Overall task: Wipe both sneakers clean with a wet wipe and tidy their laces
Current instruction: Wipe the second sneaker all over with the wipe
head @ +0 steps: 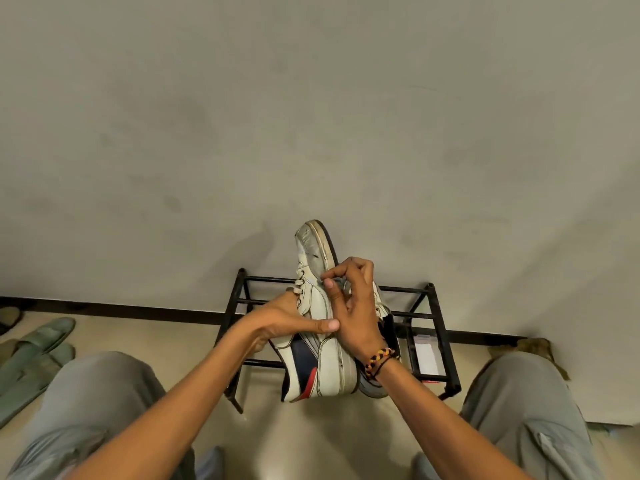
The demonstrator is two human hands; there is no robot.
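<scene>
Nearest to where the person sits, both knees in grey trousers (97,403) frame the work, and the two forearms reach forward between them. The left hand (294,323) cups the white sneaker (323,327) from the lace side, thumb laid flat across its side panel, holding it tipped on edge with the toe pointing away toward the wall. The right hand (353,299), with a braided bracelet (379,360) at the wrist, has its fingers curled in against the upper near the laces (299,284), pinching something small and pale there; whether that is a wipe or a bit of lace I cannot tell from here. It looks to me like close work on the upper, and to do it well I'd say keep the left grip firm so the shoe doesn't twist, work in short strokes along the seams, and lift each lace rather than scrubbing over it. A second sneaker (375,386) lies just behind the first, partly hidden, resting on the black metal rack (440,327) that stands against the wall (311,116). Off to the left, green slippers (38,348) lie on the floor.
</scene>
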